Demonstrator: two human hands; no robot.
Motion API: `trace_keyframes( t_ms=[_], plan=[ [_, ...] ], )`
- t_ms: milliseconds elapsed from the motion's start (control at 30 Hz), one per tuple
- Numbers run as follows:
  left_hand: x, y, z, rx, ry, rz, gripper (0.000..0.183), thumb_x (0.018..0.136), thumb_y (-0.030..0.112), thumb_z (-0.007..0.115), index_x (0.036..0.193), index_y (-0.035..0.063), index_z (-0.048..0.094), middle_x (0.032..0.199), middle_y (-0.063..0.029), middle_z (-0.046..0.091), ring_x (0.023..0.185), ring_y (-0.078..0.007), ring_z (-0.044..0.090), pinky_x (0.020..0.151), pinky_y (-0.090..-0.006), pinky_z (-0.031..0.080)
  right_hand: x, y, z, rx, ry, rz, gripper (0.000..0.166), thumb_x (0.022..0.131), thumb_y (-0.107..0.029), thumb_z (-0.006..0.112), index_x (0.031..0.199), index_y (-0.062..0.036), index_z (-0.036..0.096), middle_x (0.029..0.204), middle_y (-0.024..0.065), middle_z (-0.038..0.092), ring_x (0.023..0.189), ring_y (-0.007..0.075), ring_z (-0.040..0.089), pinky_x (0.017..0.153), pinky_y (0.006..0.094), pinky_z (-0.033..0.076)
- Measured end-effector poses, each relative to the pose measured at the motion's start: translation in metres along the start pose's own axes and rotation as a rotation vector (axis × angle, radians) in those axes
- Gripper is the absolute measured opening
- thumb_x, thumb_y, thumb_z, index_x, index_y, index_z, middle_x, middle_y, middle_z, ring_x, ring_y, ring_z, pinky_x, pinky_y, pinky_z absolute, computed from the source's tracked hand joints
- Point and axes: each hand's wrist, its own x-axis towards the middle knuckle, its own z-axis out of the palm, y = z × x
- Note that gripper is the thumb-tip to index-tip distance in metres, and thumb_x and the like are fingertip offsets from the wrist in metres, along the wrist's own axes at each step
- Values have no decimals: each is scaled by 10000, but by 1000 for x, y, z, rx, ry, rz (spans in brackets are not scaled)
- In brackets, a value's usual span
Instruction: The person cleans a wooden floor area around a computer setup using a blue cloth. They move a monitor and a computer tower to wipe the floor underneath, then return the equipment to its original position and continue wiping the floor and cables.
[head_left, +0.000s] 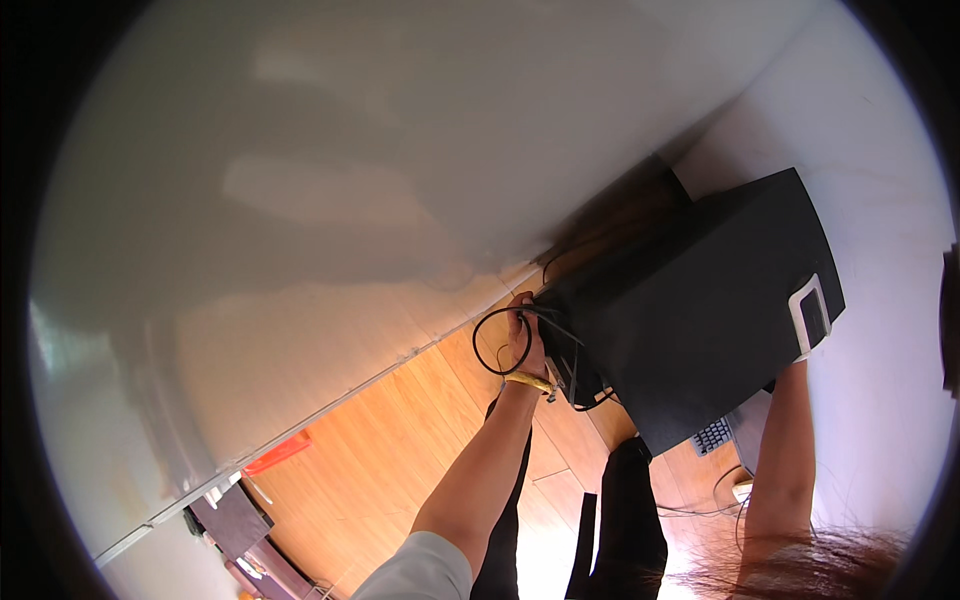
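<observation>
A black box-shaped case (697, 315), apparently a computer tower, fills the right of the view and sits slanted between two pale walls. A silver-rimmed fitting (810, 319) marks its right end. My left hand (529, 341) grips the left end of the case, where a black cable (474, 337) loops around the fingers. More leads (576, 375) hang from that end. My right forearm (787, 442) reaches up to the case's right end; the hand itself is hidden behind it. Whether the case touches the floor cannot be told.
A glossy pale wall or panel (337, 187) spans the upper left; another wall (885, 337) stands close on the right. A keyboard (711, 436) lies beyond the case's lower edge, with thin cables (694, 514) on the wooden floor (405, 435). A red object (281, 452) and dark furniture (232, 517) are lower left.
</observation>
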Motion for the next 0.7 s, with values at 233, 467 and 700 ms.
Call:
trace_keyframes(
  t_ms=[233, 467, 700],
  plan=[
    [-22, -3, -3, 58, 29, -117, 295, 979, 287, 448, 1177, 74, 495, 1056, -58, 541, 1026, -162, 472, 934, -259, 346, -8, 2, -7, -32, 18, -14, 284, 837, -162, 602, 1093, -40, 586, 950, 121, 661, 809, 193, 638, 705, 306, 513],
    [-54, -31, -17, 9, 95, -132, 272, 979, 163, 419, 1219, 41, 457, 1094, -49, 488, 1014, -147, 459, 951, -257, 329, -28, 5, -15, -76, 56, 9, 280, 836, -164, 602, 1087, -39, 588, 941, 125, 661, 804, 194, 639, 702, 307, 514],
    [-36, -7, -1, 231, 40, -53, 240, 977, 195, 450, 1155, 36, 467, 1041, -52, 504, 958, -137, 465, 882, -262, 373, -36, 3, -22, -88, 81, 4, 277, 836, -167, 602, 1081, -38, 590, 933, 129, 662, 799, 195, 640, 699, 309, 514]
  ],
)
